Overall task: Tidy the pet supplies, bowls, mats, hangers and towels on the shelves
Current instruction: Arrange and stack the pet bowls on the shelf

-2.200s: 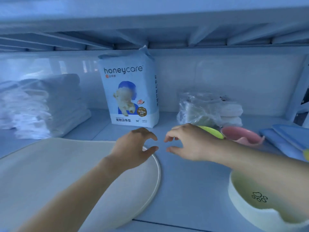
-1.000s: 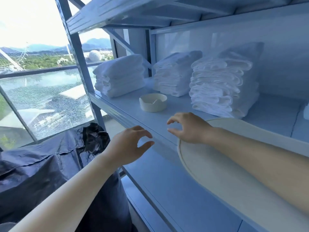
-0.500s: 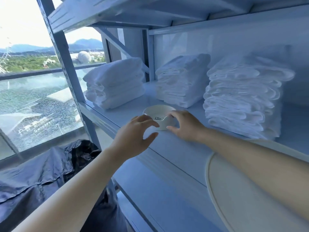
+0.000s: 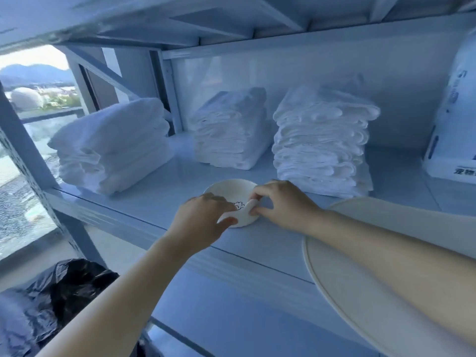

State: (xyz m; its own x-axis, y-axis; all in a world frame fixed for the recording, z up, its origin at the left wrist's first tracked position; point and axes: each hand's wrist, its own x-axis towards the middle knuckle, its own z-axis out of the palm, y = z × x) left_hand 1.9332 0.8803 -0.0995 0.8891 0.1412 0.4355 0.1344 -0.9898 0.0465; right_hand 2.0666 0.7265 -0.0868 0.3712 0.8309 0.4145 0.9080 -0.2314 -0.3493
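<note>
Your left hand (image 4: pixel 203 217) grips the white bowl (image 4: pixel 226 188) at its near rim, right hand (image 4: pixel 280 205) pinches its right edge: lift level, clear of the towel stacks (image 4: pixel 322 145) behind.

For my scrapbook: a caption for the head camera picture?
Left hand and right hand hold a white bowl near folded towels.

I am at a storage rack (image 4: pixel 231 24), so this is a stockroom-type area. Indicators: a perforated metal upright (image 4: pixel 23 155); three stacks of folded white towels (image 4: pixel 231 130) on one shelf (image 4: pixel 159 199); a printed supply pack (image 4: pixel 453 124) (label partly cut off); a black plastic sack (image 4: pixel 59 292) on the floor beside the window (image 4: pixel 31 99).
</note>
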